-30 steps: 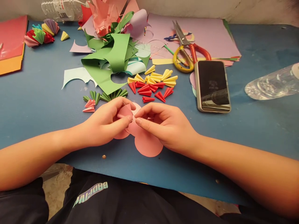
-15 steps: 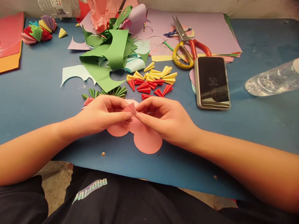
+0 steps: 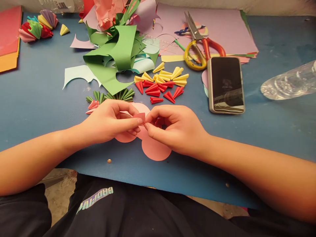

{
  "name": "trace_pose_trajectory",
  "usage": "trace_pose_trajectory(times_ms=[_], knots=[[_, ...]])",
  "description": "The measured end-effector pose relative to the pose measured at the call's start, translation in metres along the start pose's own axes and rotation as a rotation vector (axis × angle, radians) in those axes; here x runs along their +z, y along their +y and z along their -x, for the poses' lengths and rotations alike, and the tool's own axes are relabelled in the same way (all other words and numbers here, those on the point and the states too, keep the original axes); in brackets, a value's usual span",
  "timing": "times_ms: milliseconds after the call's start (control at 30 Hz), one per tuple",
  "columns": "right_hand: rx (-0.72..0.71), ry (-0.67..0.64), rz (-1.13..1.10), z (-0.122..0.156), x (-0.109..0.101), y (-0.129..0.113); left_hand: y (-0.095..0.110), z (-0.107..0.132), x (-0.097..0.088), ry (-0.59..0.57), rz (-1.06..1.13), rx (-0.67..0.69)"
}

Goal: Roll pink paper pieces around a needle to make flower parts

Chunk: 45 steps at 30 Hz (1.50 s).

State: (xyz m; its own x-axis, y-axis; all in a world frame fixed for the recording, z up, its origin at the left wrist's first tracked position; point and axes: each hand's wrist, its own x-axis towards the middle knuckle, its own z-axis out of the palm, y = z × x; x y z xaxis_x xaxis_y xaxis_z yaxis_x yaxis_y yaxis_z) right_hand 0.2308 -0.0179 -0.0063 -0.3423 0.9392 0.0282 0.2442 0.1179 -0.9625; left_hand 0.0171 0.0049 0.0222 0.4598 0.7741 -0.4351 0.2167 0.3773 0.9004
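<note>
A small folded piece of pink paper (image 3: 140,116) is pinched between the fingertips of my left hand (image 3: 116,120) and my right hand (image 3: 174,126). Both hands are closed on it, the thumbs meeting at its edge. Below them on the table lie several pink paper circles (image 3: 156,147), partly hidden by the hands. Just beyond my left hand are small pink paper cones (image 3: 92,106) and rolled dark green paper cones (image 3: 120,95). Red paper cones (image 3: 153,89) and yellow paper cones (image 3: 170,75) lie past my right hand.
Green paper scraps (image 3: 111,59) are heaped at the back. Scissors (image 3: 197,42) rest on purple sheets (image 3: 227,29), beside a phone (image 3: 226,85). A clear bottle (image 3: 288,82) lies at right. Folded multicoloured paper pieces (image 3: 37,29) and red sheets (image 3: 8,29) are at far left.
The pink paper between my fingers has been turned and folded narrower, its pointed top now a flat edge. Both hands stay nearly in place. The view has shifted slightly.
</note>
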Motion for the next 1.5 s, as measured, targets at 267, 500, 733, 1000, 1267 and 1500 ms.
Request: trace_pose_trajectory(times_ms=[267,500,733,1000,1267,1500], knots=[[-0.056,0.034,0.089,0.001,0.000,0.002,0.000,-0.002,0.009,-0.040,0.028,-0.007],[-0.040,0.047,0.083,0.002,0.001,0.001,0.002,0.001,0.011,-0.016,-0.042,0.024],[-0.039,-0.008,0.096,0.000,-0.001,-0.004,-0.005,0.003,0.012,0.026,-0.277,0.221],[0.050,-0.007,0.038,-0.001,-0.005,-0.007,-0.012,0.000,0.013,0.021,-0.357,0.277],[-0.038,0.042,-0.002,0.001,-0.003,-0.005,0.001,0.005,0.013,0.031,-0.133,0.062],[0.107,0.010,-0.110,0.000,-0.002,-0.004,-0.001,0.004,0.011,0.033,-0.111,0.067]])
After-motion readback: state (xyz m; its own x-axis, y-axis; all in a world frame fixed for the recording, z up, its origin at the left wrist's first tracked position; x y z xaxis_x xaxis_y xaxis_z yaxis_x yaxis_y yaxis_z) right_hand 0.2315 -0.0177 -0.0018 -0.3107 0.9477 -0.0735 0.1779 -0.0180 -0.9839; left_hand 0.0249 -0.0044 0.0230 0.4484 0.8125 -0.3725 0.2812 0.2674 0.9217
